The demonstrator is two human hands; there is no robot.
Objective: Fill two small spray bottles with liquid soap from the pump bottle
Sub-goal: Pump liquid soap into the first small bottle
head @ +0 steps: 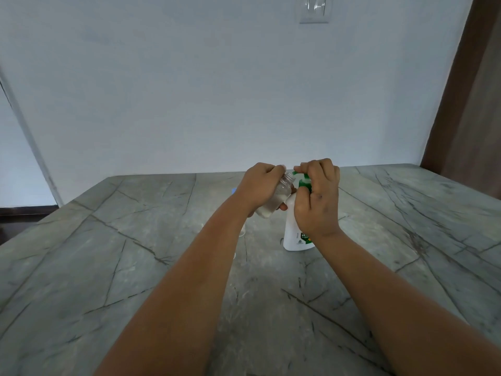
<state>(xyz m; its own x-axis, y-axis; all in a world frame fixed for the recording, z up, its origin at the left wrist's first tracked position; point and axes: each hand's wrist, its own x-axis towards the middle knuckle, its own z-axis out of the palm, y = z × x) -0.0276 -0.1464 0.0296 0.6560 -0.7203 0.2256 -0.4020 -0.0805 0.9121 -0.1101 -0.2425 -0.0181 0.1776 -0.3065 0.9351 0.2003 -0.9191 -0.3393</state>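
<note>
Forearms reach over the table (108, 240) so the left hand (260, 185) grips the tilted bottle (273, 198), mouth at the spout, while right hand (318, 196) fingers curl over the pump (298, 234), seemingly to press.

Centre: white plastic pump bottle with green pump head (295, 234) stands upright on the grey veined stone tabletop (108, 267), both hands at its top.
Behind left forearm: small clear objects, mostly hidden, and a blue bit near the far edge.
Near side: open tabletop between the 2 forearms.
Right: open tabletop.
Far: pale wall (217, 90) closes the back edge.
</note>
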